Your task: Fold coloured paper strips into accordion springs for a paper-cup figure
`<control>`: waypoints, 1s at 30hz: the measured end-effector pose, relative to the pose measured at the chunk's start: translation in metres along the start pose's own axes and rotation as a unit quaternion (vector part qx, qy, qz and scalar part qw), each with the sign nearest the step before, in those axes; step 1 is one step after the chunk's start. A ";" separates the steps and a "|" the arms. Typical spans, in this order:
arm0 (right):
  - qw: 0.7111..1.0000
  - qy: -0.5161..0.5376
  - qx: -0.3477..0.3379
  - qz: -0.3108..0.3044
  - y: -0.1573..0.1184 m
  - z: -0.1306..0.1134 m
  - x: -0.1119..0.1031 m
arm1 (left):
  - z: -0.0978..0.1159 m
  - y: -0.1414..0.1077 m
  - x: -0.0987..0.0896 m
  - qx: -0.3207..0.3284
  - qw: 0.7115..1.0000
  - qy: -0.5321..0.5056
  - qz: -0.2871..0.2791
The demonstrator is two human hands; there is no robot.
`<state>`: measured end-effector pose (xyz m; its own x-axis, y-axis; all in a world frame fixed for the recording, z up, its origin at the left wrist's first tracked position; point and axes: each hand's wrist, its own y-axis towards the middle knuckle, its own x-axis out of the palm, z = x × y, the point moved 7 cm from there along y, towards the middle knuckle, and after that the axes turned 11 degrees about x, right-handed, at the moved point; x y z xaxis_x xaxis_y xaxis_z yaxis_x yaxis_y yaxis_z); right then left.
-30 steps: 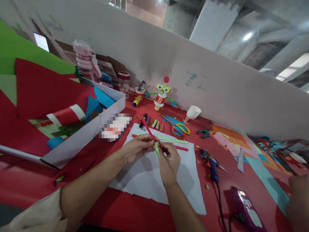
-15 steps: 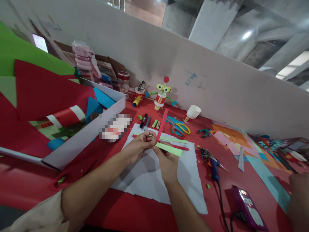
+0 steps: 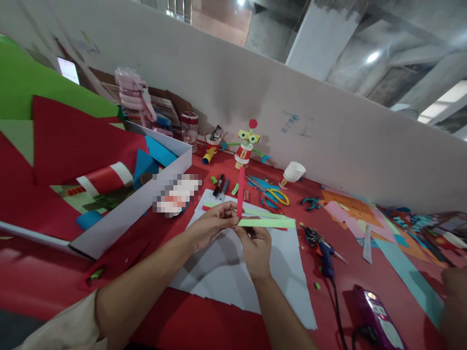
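Note:
My left hand (image 3: 219, 221) pinches the near ends of a red paper strip (image 3: 241, 189) and a light green paper strip (image 3: 270, 223), which cross at a right angle. The red one points up and away, the green one to the right. My right hand (image 3: 257, 248) has its thumb and fingers closed at the same corner, beneath the green strip. Both hands hover over white paper (image 3: 215, 272), where another pair of red and green strips lies behind them. Scissors with yellow handles (image 3: 280, 197) and pens (image 3: 219, 184) lie beyond.
A paper-cup robot figure (image 3: 243, 154) stands near the wall, stacked white cups (image 3: 295, 171) to its right. At left is a white box (image 3: 146, 209) of coloured paper. On the right lie a glue gun (image 3: 327, 260), a purple device (image 3: 377, 316) and another person's blurred hand (image 3: 454, 291).
The green strip has swung from slanting down-right to nearly level. The red strip has tipped from leaning right to almost straight up. Both hands stay at the strips' corner.

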<state>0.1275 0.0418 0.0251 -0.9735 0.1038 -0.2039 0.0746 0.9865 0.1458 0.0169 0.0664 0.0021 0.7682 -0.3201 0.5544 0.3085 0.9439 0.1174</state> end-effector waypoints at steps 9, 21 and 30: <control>0.998 0.016 -0.054 -0.004 -0.004 -0.016 -0.001 | -0.004 -0.002 0.002 -0.034 0.996 -0.086 0.021; 0.992 0.085 0.096 -0.006 0.003 0.014 0.004 | 0.008 -0.001 -0.009 0.050 0.993 0.038 0.103; 0.983 0.150 0.105 -0.008 0.005 0.020 0.002 | 0.006 0.000 -0.006 0.077 0.993 0.044 0.084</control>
<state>0.1301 0.0491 0.0055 -0.9925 0.0768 0.0950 0.0709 0.9954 -0.0647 0.0092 0.0691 0.0042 0.8495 -0.1572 0.5035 0.0886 0.9835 0.1577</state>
